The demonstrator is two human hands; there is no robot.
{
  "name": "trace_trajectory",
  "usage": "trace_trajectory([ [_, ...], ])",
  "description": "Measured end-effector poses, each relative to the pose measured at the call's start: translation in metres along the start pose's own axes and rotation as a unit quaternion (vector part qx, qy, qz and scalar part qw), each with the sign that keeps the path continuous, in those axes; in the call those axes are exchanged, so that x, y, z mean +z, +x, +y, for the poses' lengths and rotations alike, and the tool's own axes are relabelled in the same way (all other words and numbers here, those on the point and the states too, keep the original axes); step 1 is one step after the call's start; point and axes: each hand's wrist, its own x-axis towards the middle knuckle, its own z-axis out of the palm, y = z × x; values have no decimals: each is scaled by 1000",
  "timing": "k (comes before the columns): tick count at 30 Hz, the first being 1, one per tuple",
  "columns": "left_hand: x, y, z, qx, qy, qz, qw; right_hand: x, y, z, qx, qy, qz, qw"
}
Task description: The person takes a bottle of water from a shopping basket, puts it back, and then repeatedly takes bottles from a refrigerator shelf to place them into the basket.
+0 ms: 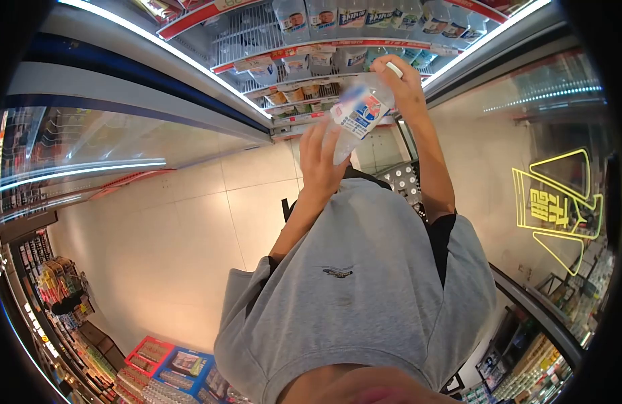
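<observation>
A clear bottle with a white, blue and red label (360, 114) is held tilted between my two hands, in front of the fridge shelves. My left hand (320, 156) is wrapped round its lower part, with the fingers on the near side. At the upper end, my right hand (400, 82) has its fingers closed around the white cap (394, 69). Part of the label is blurred.
Rows of labelled bottles (351, 18) stand on the fridge's wire shelves (247, 37). Open glass doors (210, 128) flank me on both sides. Red and blue crates (183, 367) sit on the tiled floor at the lower left.
</observation>
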Motion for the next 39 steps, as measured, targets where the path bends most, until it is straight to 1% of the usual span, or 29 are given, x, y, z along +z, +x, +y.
trace_trajectory([
  [3,3,10,-3,-1,13,7,1000,5,6,-4,-37,1,12,999],
  [4,3,14,2,-110,-80,-7,991,7,7,-4,-52,0,9,999],
  [5,4,19,10,-215,-172,-21,961,6,9,-4,-67,0,8,998],
  [6,3,22,16,-318,-261,-35,911,5,10,-3,-63,8,-5,998],
  [9,13,24,5,-356,-376,-44,854,-1,20,2,-65,39,-48,996],
  [10,12,26,7,-386,-444,-60,806,-4,21,5,-56,65,-61,994],
  [12,6,33,15,-438,-570,-88,689,-8,22,3,-37,118,-87,989],
  [15,7,40,14,-505,-704,-97,490,-2,20,-3,-32,284,-124,950],
  [17,22,32,3,-486,-841,-98,214,-2,21,-4,-31,249,-129,959],
  [18,26,31,2,-460,-880,-95,67,-2,21,-4,-30,233,-131,963],
  [21,26,29,9,-476,-828,-110,275,1,22,1,-11,239,-108,965],
  [24,27,33,19,-467,-739,-114,471,-1,27,5,-34,211,-105,971],
  [25,32,32,23,-433,-650,-83,619,-2,29,4,-37,194,-106,974],
  [26,39,31,28,-387,-539,-50,747,-3,29,2,-41,178,-107,977],
  [27,42,31,32,-330,-410,-17,850,-3,29,1,-44,162,-108,980],
  [29,36,35,39,-319,-247,-19,915,-2,26,2,-16,190,-105,976],
  [30,33,38,41,-310,-163,-21,936,-2,26,3,-1,205,-103,973],
  [31,35,35,34,-230,-89,10,969,-2,25,8,11,194,-87,977],
  [32,41,33,21,-145,-14,40,989,-2,24,15,23,184,-69,980],
  [33,44,34,12,-59,62,69,994,-2,24,17,35,173,-51,983],
  [36,43,37,1,40,146,100,983,5,20,17,114,301,-96,942],
  [39,46,32,-1,63,130,67,987,12,23,19,111,331,-69,935],
])
